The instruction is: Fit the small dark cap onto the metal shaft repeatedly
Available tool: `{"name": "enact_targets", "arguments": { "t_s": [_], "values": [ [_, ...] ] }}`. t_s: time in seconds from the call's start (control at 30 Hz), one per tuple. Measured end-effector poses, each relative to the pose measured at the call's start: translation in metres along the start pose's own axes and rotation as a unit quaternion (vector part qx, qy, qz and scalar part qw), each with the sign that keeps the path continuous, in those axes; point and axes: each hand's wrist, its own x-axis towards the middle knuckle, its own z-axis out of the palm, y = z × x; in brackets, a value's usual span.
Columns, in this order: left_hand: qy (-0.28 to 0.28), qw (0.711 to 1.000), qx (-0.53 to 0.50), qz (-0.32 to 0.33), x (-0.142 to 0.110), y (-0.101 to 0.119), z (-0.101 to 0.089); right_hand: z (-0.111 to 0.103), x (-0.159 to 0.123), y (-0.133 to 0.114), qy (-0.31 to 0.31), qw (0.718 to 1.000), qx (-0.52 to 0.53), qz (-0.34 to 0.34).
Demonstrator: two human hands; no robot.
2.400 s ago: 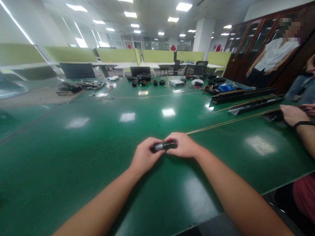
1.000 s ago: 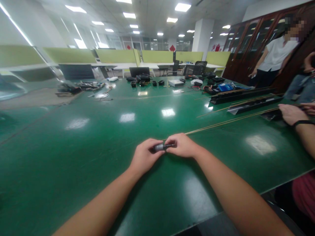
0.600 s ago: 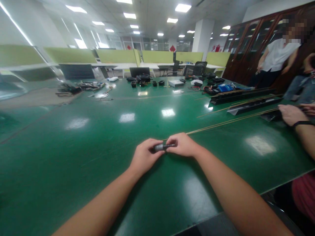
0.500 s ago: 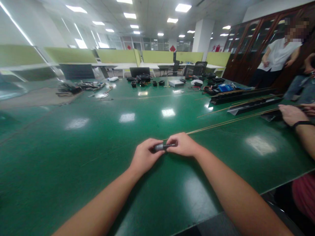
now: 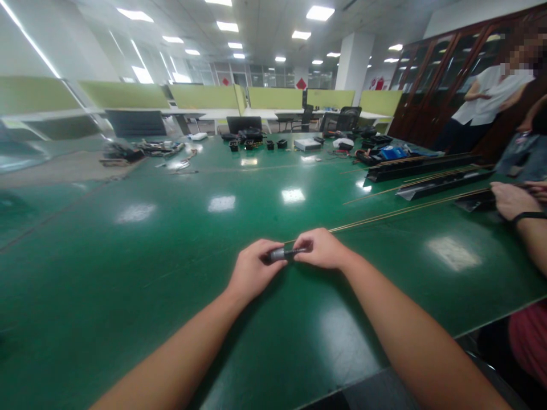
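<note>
A small silver-and-black cylindrical piece [image 5: 277, 254] lies level between my hands, just above or against the green table [image 5: 179, 319]. My left hand [image 5: 252, 267] grips its silver body between thumb and fingers. The fingertips of my right hand [image 5: 322, 249] are closed around its thinner black end, partly hiding it. Long thin yellow rods [image 5: 384, 215] run from behind my right hand toward the right side of the table. One rod end shows just behind the gap between my hands.
At the right, a co-worker's hand [image 5: 510, 199] with a black wristband rests by a black channel [image 5: 472, 199]. Other black channels [image 5: 444, 181] hold more rods. Cables [image 5: 183, 165], small black parts [image 5: 270, 145] and a blue item [image 5: 393, 152] lie along the far side.
My right hand has shifted slightly right along the black end, while my left hand stays nearly still. The standing person in white leans further right.
</note>
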Motion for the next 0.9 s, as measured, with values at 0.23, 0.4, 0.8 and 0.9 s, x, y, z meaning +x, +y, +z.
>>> {"name": "enact_targets", "arguments": {
  "t_s": [0.23,0.4,0.8,0.9],
  "values": [
    [-0.001,1.0,-0.001,-0.006,-0.0002,-0.0022,0.0009,-0.0027,-0.0003,0.0002,0.001,1.0,0.001,0.008],
    [-0.002,1.0,-0.002,-0.018,0.0001,-0.0025,0.0006,-0.0044,-0.0005,-0.0011,-0.008,1.0,0.004,0.018],
    [0.0,1.0,-0.02,-0.02,-0.0001,-0.0017,-0.0003,-0.0087,-0.0005,-0.0014,-0.005,0.999,-0.009,0.031],
    [0.002,1.0,-0.017,-0.019,0.0,-0.0021,0.0,-0.0092,-0.0006,-0.0005,-0.007,0.999,-0.011,0.03]
  ]
}}
